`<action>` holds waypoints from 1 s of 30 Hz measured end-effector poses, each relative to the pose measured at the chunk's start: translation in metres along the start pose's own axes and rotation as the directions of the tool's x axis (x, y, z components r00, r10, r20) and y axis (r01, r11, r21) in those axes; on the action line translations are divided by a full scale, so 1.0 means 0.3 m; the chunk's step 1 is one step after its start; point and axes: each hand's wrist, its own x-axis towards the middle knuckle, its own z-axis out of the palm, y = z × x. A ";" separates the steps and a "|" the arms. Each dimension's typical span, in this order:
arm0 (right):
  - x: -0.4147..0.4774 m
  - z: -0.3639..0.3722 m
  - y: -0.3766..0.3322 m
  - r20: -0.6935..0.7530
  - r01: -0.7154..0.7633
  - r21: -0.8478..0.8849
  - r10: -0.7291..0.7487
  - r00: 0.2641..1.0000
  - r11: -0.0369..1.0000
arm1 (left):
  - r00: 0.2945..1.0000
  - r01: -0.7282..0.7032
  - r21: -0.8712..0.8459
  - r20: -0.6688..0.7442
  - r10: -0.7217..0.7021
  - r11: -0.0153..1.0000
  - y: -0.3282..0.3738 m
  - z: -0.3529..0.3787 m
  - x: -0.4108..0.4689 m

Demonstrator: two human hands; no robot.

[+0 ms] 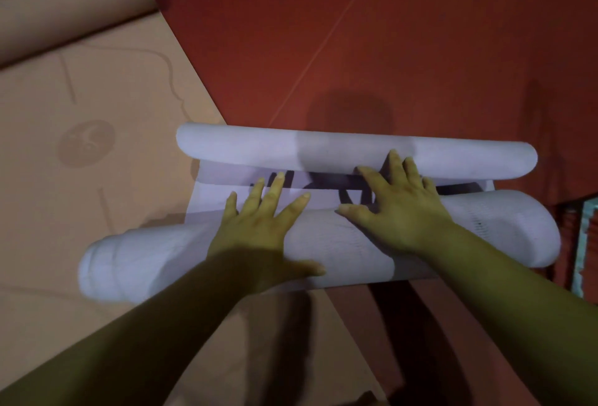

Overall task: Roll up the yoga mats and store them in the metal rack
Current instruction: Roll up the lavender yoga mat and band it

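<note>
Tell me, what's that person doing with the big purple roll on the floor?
A person is rolling up a pale purple yoga mat on the red floor. The left hand and right hand both press flat on the thick roll, fingers spread. Only a short strip is left unrolled, and its far end curls up by itself. A tan mat lies mostly flat to the left, partly under the roll. No rack is in view.

Head view looks steeply down, close above floor [420, 33].
</note>
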 end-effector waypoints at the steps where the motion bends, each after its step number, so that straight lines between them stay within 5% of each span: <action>1: 0.004 -0.008 0.009 0.020 0.022 -0.001 -0.022 1.000 1.000 | 0.999 0.023 -0.001 0.041 -0.022 1.000 0.000 -0.008 0.012; 16: -0.043 -0.059 0.086 0.199 0.252 -0.143 -0.221 0.955 0.957 | 0.992 0.054 -0.109 0.116 -0.041 0.993 -0.049 -0.044 0.112; 24: -0.074 -0.048 0.081 0.229 0.224 -0.173 -0.182 0.956 0.959 | 0.988 -0.152 0.069 -0.006 0.153 0.986 -0.018 -0.036 0.007; 30: -0.098 -0.033 0.071 0.164 0.219 -0.200 -0.188 0.968 0.955 | 0.994 -0.083 0.132 0.081 0.073 0.988 0.017 -0.032 0.004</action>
